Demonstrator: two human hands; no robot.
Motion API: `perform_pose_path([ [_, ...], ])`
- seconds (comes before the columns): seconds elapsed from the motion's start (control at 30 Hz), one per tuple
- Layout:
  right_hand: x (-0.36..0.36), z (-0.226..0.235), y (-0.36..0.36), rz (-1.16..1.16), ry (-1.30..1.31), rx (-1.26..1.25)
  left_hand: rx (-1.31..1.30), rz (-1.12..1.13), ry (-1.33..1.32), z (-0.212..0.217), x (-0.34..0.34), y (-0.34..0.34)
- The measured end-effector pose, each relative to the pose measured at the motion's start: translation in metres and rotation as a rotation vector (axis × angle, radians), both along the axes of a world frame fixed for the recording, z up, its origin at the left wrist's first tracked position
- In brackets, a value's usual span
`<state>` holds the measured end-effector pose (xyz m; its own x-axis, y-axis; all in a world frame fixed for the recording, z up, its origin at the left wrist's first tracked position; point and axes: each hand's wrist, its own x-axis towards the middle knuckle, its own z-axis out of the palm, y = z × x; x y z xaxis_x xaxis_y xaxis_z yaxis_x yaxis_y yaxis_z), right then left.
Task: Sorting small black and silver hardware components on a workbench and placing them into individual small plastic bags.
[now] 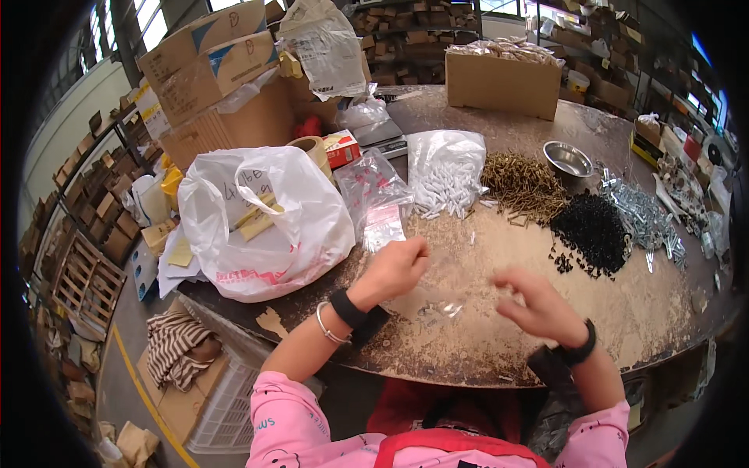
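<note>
Black screws [591, 234] at frame right could mix with brass-coloured screws [524, 186] if my half-spread right hand [537, 306] sweeps wide; my left hand [396, 270] is curled, contents unclear.

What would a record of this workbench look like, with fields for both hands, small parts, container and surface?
left hand: curled, grip unclear
right hand: blurred, partly open
small parts, left to right: white plastic plugs, brass-coloured metal screws, small black screws, shiny silver metal fasteners
container: round silver metal bowl, behind the black screws
surface: worn brown tabletop
</note>
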<state>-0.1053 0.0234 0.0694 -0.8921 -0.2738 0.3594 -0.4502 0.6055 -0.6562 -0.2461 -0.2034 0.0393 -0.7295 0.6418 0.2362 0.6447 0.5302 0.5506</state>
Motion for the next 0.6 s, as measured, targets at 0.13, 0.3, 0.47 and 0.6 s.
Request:
perform_pose_path([
  [0.13, -0.067, -0.015, -0.027, -0.132, 0.216, -0.081, 0.356, -0.125, -0.324, 0.006, 0.012, 0.017],
  [0.3, -0.089, -0.008, -0.037, -0.083, 0.019, -0.107, 0.664, -0.151, -0.655, -0.004, 0.003, 0.017],
  [0.47, -0.1, -0.016, -0.046, -0.17, 0.477, -0.053, 0.497, -0.023, -0.42, -0.015, -0.007, 0.008],
  [0.6, -0.089, -0.02, -0.045, -0.174, 0.102, -0.165, 0.513, 0.063, -0.338, -0.013, -0.002, 0.007],
])
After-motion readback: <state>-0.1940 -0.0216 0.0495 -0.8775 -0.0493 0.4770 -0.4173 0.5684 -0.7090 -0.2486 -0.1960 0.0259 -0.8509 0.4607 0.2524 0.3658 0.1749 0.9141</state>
